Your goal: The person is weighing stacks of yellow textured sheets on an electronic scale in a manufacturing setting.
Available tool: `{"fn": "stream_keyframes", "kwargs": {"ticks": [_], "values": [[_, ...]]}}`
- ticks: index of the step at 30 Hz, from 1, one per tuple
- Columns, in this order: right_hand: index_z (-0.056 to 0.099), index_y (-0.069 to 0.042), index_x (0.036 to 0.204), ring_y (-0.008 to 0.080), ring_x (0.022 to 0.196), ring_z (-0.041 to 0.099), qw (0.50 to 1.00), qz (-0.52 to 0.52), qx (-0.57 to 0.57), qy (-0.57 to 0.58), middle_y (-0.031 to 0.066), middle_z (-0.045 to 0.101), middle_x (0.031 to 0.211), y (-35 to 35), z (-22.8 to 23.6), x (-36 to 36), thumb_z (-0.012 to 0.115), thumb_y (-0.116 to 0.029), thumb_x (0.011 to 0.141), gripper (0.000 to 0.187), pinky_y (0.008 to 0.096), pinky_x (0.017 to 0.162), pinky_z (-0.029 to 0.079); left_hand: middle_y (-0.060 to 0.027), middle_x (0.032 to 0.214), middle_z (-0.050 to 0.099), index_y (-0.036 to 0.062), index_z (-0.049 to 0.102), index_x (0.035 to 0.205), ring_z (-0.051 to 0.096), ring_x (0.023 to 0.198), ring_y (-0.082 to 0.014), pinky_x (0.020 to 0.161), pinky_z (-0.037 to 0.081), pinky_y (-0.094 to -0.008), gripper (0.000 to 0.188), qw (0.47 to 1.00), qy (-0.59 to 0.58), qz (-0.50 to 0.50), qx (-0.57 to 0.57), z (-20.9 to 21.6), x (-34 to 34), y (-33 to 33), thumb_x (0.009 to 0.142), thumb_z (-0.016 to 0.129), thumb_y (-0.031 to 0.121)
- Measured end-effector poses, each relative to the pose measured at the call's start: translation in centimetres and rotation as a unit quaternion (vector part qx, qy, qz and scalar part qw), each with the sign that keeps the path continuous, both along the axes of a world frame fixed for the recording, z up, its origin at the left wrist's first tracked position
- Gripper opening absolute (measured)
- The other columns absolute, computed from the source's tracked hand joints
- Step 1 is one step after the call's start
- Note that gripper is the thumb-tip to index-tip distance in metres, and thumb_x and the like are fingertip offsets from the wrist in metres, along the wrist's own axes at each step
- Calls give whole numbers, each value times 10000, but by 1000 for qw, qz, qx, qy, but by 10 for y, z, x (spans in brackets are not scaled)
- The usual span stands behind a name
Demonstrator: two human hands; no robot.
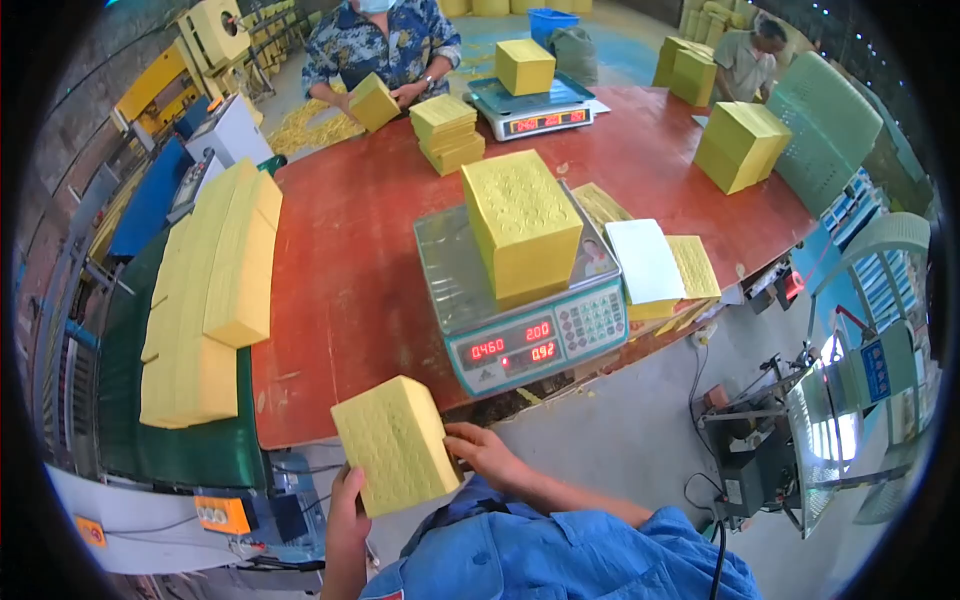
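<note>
Between my two hands, just off the near edge of the red table, is a thick block-shaped stack of yellow paper with a dimpled face, slightly tilted. My left hand grips its lower left side. On the right side, the fingers of my right hand press against the stack, their tips partly hidden behind it. Beyond my hands stands a digital scale with a lit red display. Another yellow paper stack sits upright on its metal pan.
Long rows of yellow paper lie on a green conveyor at left. Loose sheets and a white pad lie right of the scale. Across the table, a person holds a stack beside a second scale. A fan stands at right.
</note>
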State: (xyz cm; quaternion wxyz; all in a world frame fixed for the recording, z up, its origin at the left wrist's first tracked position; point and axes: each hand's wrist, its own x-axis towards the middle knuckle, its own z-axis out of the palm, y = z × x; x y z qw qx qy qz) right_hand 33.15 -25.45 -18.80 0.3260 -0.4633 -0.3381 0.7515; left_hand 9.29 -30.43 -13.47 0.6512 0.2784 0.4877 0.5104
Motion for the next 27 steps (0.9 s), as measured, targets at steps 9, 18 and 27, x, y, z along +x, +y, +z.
{"fn": "stream_keyframes", "kwargs": {"ticks": [9,18,27], "values": [[521,3,1359,155,1020,612,932,-60,341,-111,85,628,1180,79,133,73,553,-294,1011,458,316,846,521,-148,1314,558,-41,417,1390,548,1224,-214,1016,450,-361,670,983,49,-69,166,133,62,88,911,633,374],[639,-8,1192,105,798,611,919,-280,276,-26,28,670,930,176,212,171,583,-351,973,411,257,650,473,-96,1290,584,29,537,1331,551,1175,-182,967,445,-338,639,965,-46,-165,198,199,186,237,917,637,505],[680,-12,1106,97,741,592,946,-194,256,-44,17,666,867,243,180,203,551,-339,992,370,265,626,463,-116,1271,585,81,517,1373,535,1182,-241,951,445,-405,768,982,-19,-136,133,168,206,289,838,671,611]]}}
